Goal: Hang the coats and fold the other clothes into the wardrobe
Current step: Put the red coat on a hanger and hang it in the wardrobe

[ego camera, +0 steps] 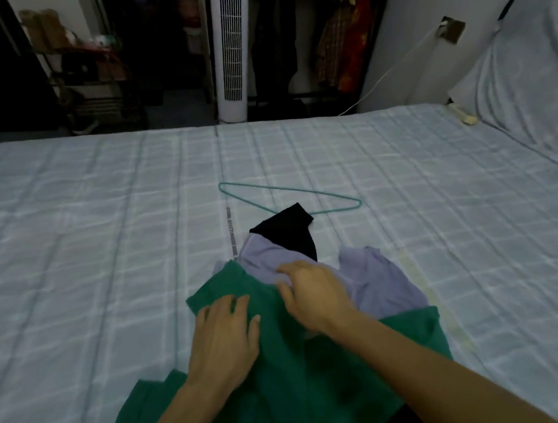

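Bed (81, 214): work surface under the green garment (290, 399), which lies crumpled. Step judged: flattening it to fold. Best done by drawing it clear of the lilac garment (381, 283) touching its far side, then smoothing outward.

Left hand (222, 341) is flat on the green garment, fingers spread. Right hand (314, 293) is curled at its far edge, grasp unclear.

Count: 1 bed; 3 garments, with the black garment (289, 227) and 1 hanger (317, 193) beyond the green garment; 2 hands

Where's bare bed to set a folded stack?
Bare bed left of the green top, right of the lilac top, and beyond the hanger to the far edge. Crowded mid-front: both tops, black piece, left hand, right hand.
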